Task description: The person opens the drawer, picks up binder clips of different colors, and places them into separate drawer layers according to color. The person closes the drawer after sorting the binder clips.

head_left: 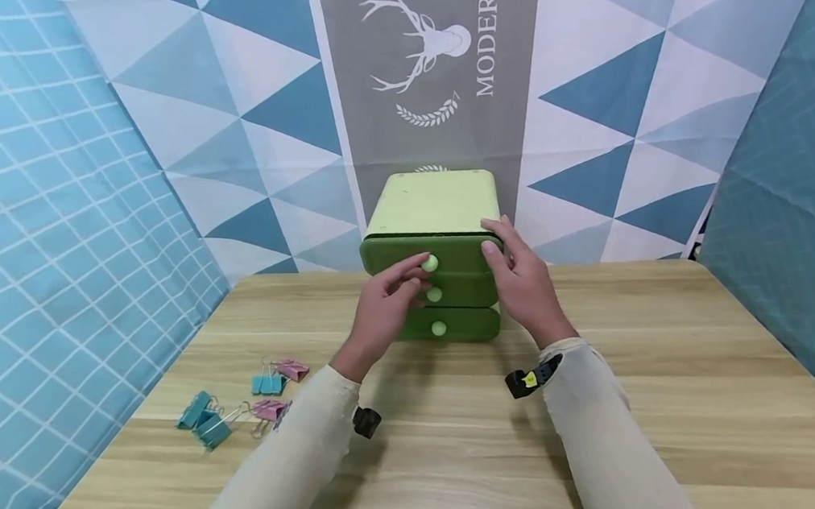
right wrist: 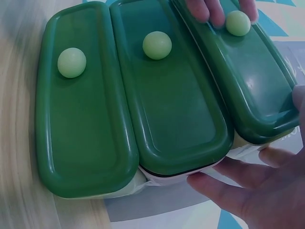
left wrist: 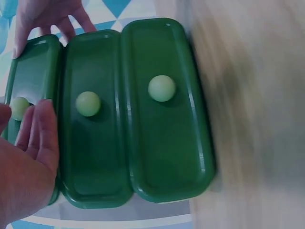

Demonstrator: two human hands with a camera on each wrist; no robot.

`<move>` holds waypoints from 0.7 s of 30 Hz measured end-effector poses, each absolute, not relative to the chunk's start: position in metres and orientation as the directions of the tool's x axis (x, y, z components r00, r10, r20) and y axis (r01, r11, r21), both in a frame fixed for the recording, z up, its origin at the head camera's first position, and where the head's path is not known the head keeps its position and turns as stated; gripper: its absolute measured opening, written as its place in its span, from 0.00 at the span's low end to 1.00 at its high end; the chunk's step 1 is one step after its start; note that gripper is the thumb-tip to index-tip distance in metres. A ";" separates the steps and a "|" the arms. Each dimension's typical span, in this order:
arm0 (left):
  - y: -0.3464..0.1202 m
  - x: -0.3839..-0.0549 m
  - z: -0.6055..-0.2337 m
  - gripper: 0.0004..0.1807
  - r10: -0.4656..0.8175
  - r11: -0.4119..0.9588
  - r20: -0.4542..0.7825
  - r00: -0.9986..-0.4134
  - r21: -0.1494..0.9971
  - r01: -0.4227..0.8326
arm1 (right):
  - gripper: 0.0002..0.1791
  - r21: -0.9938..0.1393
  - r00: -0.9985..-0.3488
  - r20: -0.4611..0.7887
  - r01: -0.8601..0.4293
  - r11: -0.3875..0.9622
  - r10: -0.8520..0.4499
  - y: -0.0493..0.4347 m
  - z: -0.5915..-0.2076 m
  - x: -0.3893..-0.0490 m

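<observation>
A light-green, box-shaped cabinet [head_left: 434, 200] with three dark-green drawers [head_left: 474, 326] stood at the head view's centre. The left hand [head_left: 381, 310] pinched the uppermost round, pale-green knob [head_left: 431, 264]; the right hand [head_left: 524, 282], fingers spread, rested against the cabinet's right edge.

Left hand [head_left: 385, 297] right across the front, hiding the left ends of the middle drawer [head_left: 468, 290] and bottom drawer [head_left: 472, 323]! Near the bench's [head_left: 469, 470] left edge, a patterned scrap [head_left: 282, 415], mostly behind the left sleeve [head_left: 299, 447]. Bench's near edge, out of picture; far right corner, dark specks [head_left: 697, 246] too small to read. Left wrist view: bench top blurred. Right wrist view: right hand [right wrist: 267, 191] cut by the edge.
</observation>
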State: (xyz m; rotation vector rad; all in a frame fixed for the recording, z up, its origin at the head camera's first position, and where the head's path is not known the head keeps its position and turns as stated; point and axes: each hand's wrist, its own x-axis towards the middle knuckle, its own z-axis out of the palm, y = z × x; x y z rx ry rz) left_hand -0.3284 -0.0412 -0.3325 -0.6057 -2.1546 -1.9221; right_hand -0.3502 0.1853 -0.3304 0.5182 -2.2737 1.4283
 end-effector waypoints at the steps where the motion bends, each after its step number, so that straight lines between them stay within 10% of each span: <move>1: -0.042 -0.328 -0.334 0.19 0.158 0.071 0.416 -0.895 0.900 0.431 | 0.29 -0.755 -0.850 0.519 -0.507 0.415 -0.093 0.185 -0.330 -0.351; 21: -0.047 -0.330 -0.363 0.17 0.152 0.378 0.329 -0.932 0.852 0.362 | 0.22 -0.730 -0.819 0.573 -0.498 0.468 0.022 0.183 -0.330 -0.350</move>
